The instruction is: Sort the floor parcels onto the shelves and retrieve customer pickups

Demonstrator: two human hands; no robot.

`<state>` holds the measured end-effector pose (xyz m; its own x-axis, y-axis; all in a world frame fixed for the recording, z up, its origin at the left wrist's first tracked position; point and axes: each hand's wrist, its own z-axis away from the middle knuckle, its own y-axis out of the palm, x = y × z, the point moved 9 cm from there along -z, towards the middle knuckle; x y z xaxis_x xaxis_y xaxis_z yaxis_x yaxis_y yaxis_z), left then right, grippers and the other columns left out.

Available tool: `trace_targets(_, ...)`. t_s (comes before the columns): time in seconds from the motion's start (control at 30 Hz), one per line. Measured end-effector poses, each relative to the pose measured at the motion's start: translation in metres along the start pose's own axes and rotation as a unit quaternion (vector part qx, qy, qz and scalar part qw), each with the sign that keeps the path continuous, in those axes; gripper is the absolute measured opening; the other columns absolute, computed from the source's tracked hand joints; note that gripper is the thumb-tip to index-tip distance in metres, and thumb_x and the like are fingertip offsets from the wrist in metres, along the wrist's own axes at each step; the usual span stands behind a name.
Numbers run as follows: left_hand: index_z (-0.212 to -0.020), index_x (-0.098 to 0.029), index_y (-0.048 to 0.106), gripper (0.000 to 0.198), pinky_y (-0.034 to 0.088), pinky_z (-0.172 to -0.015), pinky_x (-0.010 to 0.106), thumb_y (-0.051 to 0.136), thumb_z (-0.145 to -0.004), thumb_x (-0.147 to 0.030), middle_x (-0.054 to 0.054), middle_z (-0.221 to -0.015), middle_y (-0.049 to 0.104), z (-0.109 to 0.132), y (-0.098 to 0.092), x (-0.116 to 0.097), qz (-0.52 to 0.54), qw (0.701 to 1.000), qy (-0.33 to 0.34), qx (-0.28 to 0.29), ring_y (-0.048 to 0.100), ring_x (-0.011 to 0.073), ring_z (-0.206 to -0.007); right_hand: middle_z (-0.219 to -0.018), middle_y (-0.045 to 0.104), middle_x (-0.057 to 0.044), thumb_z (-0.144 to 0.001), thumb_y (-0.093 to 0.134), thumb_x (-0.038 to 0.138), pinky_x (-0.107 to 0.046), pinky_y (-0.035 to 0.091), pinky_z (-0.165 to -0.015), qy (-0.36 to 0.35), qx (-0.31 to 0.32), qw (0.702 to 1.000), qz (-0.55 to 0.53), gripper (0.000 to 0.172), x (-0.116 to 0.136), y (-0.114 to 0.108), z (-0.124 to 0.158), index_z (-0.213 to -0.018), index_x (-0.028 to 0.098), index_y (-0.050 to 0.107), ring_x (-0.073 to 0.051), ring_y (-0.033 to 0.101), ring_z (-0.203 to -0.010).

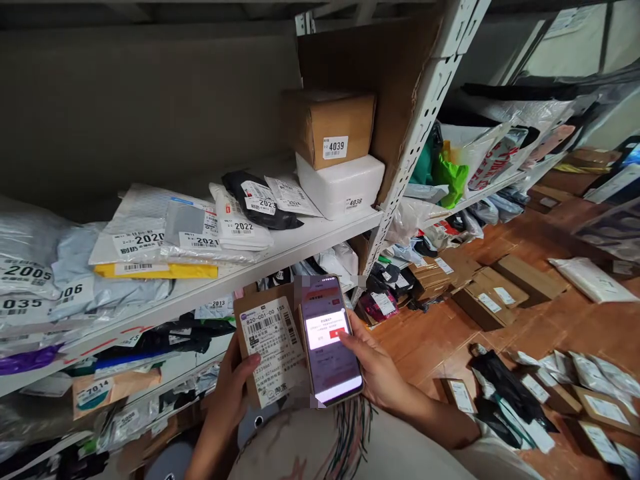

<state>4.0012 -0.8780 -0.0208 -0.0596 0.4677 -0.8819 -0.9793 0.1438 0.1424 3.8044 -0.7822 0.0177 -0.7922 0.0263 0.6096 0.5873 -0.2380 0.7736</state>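
Note:
My left hand (pixel 231 393) grips a small brown cardboard parcel (pixel 267 347) with a white barcode label, held upright low in the middle of the view. Beside it my right hand (pixel 377 370) holds a smartphone (pixel 329 347), its lit screen showing a pop-up with a red button; the thumb rests on the screen near that button. Phone and parcel are side by side, touching or nearly so. Both are in front of a white metal shelf (pixel 280 257) stacked with numbered parcels.
The shelf carries grey, white and black mailer bags with number labels, a brown box marked 4039 (pixel 330 127) and a white foam box (pixel 340 185). A white upright post (pixel 415 133) divides the racks. Boxes and bags lie scattered on the orange floor (pixel 525 313) at right.

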Motion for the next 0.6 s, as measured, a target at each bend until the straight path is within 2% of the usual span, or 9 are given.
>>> trace_targets(0.17,-0.121,-0.023,0.054,0.072,0.054,-0.058,0.030,0.077,-0.054,-0.033,0.006,-0.099,0.072,0.002,0.000,-0.001,0.014,1.000,0.004,-0.003,0.068,0.0278,-0.081,-0.100,0.069,0.000,-0.079,0.066,0.032,-0.025,0.045,-0.066,0.005,0.003,1.000,0.018,0.037,-0.002,-0.002,-0.002,-0.115,0.028,0.057,-0.016,0.063,-0.077)
trace_targets(0.37,-0.126,-0.024,0.050,0.072,0.056,-0.072,0.037,0.075,-0.059,-0.034,0.008,-0.111,0.069,0.003,0.001,-0.003,0.030,0.999,0.014,0.019,0.066,0.0324,-0.098,-0.087,0.070,0.002,-0.071,0.070,0.032,-0.025,0.044,-0.067,0.056,-0.062,0.995,0.046,0.038,-0.005,-0.012,-0.012,-0.106,0.024,0.059,-0.016,0.061,-0.074)
trace_targets(0.47,-0.126,-0.022,0.050,0.077,0.057,-0.072,0.039,0.077,-0.055,-0.034,0.009,-0.110,0.070,0.003,-0.002,-0.002,0.019,1.000,0.003,0.007,0.065,0.0345,-0.099,-0.082,0.071,-0.001,-0.072,0.068,0.040,-0.029,0.045,-0.068,0.124,-0.107,0.985,0.047,0.036,-0.014,-0.020,-0.019,-0.100,0.019,0.060,-0.018,0.062,-0.069)
trace_targets(0.6,-0.126,-0.023,0.050,0.077,0.057,-0.073,0.038,0.076,-0.055,-0.034,0.009,-0.111,0.070,0.003,-0.007,0.001,0.004,1.000,-0.015,-0.013,0.065,0.0345,-0.102,-0.067,0.069,-0.003,-0.084,0.052,0.054,-0.028,0.045,-0.061,0.239,-0.131,0.962,0.020,0.040,-0.033,-0.027,-0.026,-0.085,0.014,0.062,-0.016,0.060,-0.055)
